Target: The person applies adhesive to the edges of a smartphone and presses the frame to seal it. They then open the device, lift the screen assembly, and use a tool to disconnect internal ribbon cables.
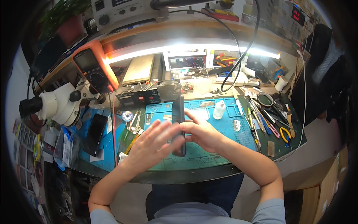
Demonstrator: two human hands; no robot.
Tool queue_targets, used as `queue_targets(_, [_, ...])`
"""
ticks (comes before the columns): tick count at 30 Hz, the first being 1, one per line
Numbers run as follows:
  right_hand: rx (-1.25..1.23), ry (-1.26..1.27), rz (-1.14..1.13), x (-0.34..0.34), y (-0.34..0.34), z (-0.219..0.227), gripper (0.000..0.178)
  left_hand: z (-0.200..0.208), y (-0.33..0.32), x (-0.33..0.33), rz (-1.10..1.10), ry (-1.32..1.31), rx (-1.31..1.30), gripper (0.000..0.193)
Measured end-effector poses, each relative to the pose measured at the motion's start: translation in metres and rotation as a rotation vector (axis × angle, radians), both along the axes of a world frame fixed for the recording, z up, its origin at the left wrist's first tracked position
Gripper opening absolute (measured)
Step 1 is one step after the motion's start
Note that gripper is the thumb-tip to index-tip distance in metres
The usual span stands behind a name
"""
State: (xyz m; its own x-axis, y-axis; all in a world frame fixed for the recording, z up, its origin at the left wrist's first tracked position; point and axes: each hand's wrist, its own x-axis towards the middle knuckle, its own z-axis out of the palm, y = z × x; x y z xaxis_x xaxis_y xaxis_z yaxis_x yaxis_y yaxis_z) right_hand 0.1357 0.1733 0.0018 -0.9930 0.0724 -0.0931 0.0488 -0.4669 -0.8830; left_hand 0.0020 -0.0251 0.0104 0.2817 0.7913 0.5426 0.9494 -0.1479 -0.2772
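Observation:
Upright on its edge, a black smartphone (179, 112) is held over the blue repair mat (220, 155). My right hand (201, 130) grips it from the right side, fingers behind and thumb along the near edge. In front of its left face, my left hand (154, 140) is spread with fingers outstretched, slightly blurred. Whether those fingertips touch the phone I cannot tell. A white squeeze bottle (219, 110) stands on the mat just beyond my right hand. Another dark phone (96, 134) lies at the left on the blue surface.
At the left stand a white microscope (61, 102) and an orange multimeter (95, 67). A solder spool (127, 116) and tweezers lie near my left hand. Many hand tools, including yellow-handled pliers (286, 135), crowd the right side. Parts trays (188, 65) sit beneath the lit shelf.

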Motion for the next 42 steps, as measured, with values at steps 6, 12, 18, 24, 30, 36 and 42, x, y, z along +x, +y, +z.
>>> queue_targets(6, [0.382, 0.231, -0.253, 0.007, 0.003, 0.000, 0.102, -0.017, 0.011, 0.008, -0.101, -1.883, -0.383, 0.079])
queue_targets(12, [0.472, 0.326, -0.298, 0.006, 0.000, -0.005, 0.099, -0.013, 0.020, 0.010, -0.074, -2.033, -0.573, 0.076])
queue_targets(18, [0.440, 0.313, -0.244, 0.006, 0.000, -0.005, 0.101, -0.015, 0.018, 0.010, -0.072, -1.959, -0.559, 0.076])
queue_targets(24, [0.402, 0.260, -0.175, 0.007, 0.002, -0.007, 0.108, -0.020, 0.018, 0.006, -0.087, -1.931, -0.559, 0.088])
queue_targets(30, [0.372, 0.254, -0.193, 0.007, -0.003, -0.009, 0.108, -0.023, 0.019, 0.006, -0.143, -1.875, -0.579, 0.086])
queue_targets(36, [0.416, 0.252, -0.202, 0.008, -0.002, -0.003, 0.105, -0.017, 0.016, 0.007, -0.107, -1.844, -0.535, 0.085])
queue_targets(42, [0.462, 0.228, -0.064, 0.013, -0.005, 0.007, 0.102, 0.009, 0.024, 0.002, -0.242, -1.587, -0.071, 0.078])
